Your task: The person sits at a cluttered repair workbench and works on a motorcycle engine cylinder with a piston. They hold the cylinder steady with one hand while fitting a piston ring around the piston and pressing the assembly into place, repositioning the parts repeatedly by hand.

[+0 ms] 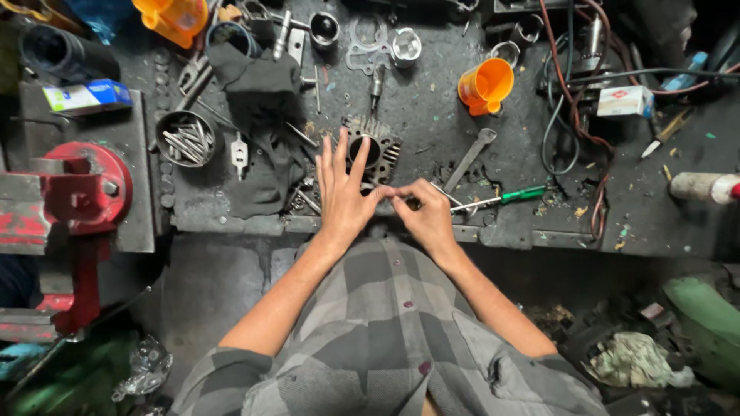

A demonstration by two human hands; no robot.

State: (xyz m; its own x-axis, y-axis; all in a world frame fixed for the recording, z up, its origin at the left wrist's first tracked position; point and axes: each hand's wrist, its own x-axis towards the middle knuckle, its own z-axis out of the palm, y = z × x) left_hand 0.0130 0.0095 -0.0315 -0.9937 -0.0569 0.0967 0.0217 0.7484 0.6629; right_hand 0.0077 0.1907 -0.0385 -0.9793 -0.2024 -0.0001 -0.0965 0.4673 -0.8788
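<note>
Both hands meeting fingertip to fingertip at bench (462, 146) edge, left hand (344, 196) fanned, right hand (426, 216) pinching something unidentifiably small, cylinder (373, 150) at twelve o'clock, screwdriver (505, 198) at three, within reach.

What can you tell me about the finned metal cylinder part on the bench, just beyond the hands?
The finned cylinder is a grey, grimy metal engine part with cooling fins around a round dark bore that faces up. It rests on the dirty workbench, beside a dark cloth. The left hand is spread in front of it, so its fingers hide the near left edge; whether they touch it cannot be told.
</note>
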